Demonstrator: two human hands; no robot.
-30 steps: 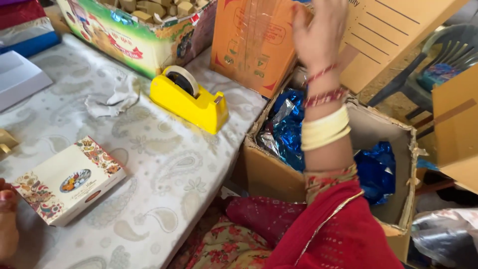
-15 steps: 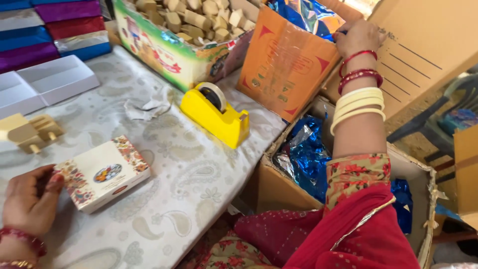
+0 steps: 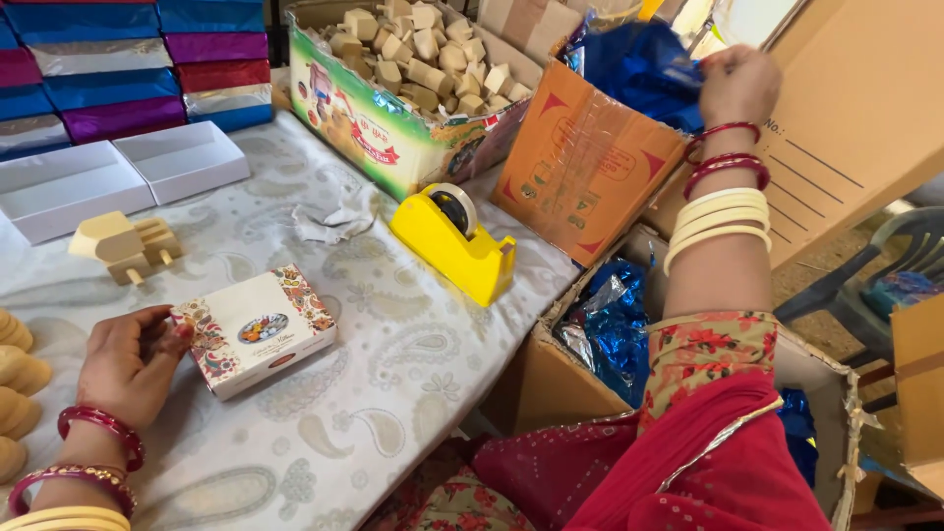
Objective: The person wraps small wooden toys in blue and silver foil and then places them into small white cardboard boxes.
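Patterned white card makes up the small lidded gift box at lower left of the frame, lying closed on the pale paisley-printed surface, and the left hand rests at its near end with fingers curled loosely against the box's edge, touching but not clamped round it. At upper right the right hand is raised with its fingers pinched together on crinkled blue foil wrapping that stands out of an orange cardboard carton; its grip looks closed on the foil, though the fingertips themselves are partly hidden. As a judgement, the box appears ready and shut while the foil is only just being taken hold of, so any wrapping is not yet begun. Between the two hands stands a yellow plastic tape dispenser, with a crumpled scrap of white paper just beside it. A green printed carton of pale wooden blocks sits at upper centre, open white trays and stacked shiny coloured boxes at upper left, and a small wooden toy near the trays. Another brown carton with blue foil stands below the surface edge.
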